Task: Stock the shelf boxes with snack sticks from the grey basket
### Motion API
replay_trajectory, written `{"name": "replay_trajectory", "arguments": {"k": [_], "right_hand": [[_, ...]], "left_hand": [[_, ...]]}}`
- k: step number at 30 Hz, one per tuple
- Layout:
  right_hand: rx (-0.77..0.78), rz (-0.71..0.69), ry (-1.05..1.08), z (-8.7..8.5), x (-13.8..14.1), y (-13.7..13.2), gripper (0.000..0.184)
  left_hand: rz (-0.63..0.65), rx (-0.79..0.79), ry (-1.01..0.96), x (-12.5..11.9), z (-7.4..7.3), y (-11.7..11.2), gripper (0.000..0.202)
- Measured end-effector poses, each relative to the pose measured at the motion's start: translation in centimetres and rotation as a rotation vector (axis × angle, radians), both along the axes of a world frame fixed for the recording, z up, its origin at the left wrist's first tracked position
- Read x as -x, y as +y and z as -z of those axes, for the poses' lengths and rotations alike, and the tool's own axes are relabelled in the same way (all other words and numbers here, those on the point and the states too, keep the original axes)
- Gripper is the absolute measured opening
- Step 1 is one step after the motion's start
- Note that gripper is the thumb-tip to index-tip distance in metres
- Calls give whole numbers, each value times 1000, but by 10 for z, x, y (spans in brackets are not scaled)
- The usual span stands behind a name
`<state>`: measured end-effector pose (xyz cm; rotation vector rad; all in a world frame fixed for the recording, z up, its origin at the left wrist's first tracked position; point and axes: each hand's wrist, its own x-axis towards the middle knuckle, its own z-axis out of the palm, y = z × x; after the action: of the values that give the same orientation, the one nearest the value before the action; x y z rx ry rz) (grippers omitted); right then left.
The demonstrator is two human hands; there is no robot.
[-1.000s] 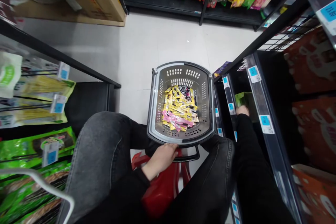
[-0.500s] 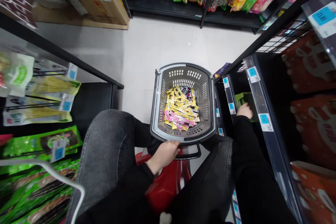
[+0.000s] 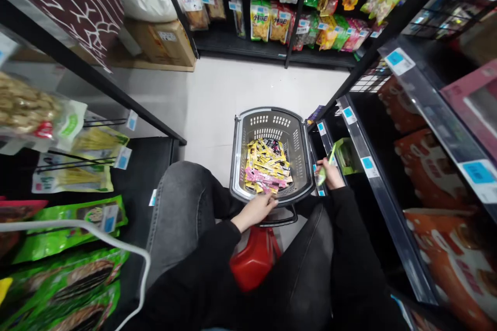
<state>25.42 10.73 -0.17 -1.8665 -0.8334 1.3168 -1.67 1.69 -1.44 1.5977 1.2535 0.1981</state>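
A grey plastic shopping basket (image 3: 243, 134) stands on the floor between my knees, holding several yellow, pink and black snack sticks (image 3: 267, 164). My left hand (image 3: 258, 208) rests on the basket's near rim, fingers curled over it. My right hand (image 3: 329, 173) is just outside the low right-hand shelf, closed on a small green packet (image 3: 325, 169). Behind it, a green carton (image 3: 345, 154) sits on that shelf. I am sitting on a red stool (image 3: 253, 262).
Black shelving stands on both sides: green and yellow hanging packets on the left (image 3: 70, 220), orange and red bags on the right (image 3: 435, 176). Blue price tags (image 3: 368, 164) line the shelf edges. A cardboard box (image 3: 165, 41) and more snack racks (image 3: 279, 15) stand across the white floor.
My right hand has drawn back out of the right shelf with a green packet in it. My left hand stays on the basket rim. The view has tilted up and pulled back.
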Motion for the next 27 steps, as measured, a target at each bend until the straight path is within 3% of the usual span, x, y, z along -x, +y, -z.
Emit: {"name": "replay_trajectory", "arguments": {"k": [2, 5, 9, 12, 15, 17, 20, 23, 27], "right_hand": [[-143, -13, 302, -5, 46, -27, 45], [-226, 15, 512, -8, 108, -65, 46], [-312, 51, 546, -10, 150, -101, 41], [-328, 12, 609, -17, 147, -112, 36], [-404, 162, 630, -26, 128, -112, 33], [-429, 242, 603, -27, 115, -111, 32], [-383, 245, 596, -24, 103, -111, 32], [-344, 217, 625, -17, 102, -113, 32], [-274, 124, 637, -8, 107, -115, 32]], "left_hand": [[-113, 94, -265, -5, -8, 0, 37], [-227, 182, -576, -9, -21, -3, 50], [-267, 89, -507, 2, -31, -8, 56], [-239, -17, -404, 14, -32, -9, 49], [-223, -164, -325, 23, -32, -7, 41], [-209, -191, -300, 26, -33, -5, 40], [-182, -169, -334, 29, -35, -4, 38], [-149, -58, -384, 28, -34, -5, 38], [-70, 307, -398, 21, -30, -11, 50]]}}
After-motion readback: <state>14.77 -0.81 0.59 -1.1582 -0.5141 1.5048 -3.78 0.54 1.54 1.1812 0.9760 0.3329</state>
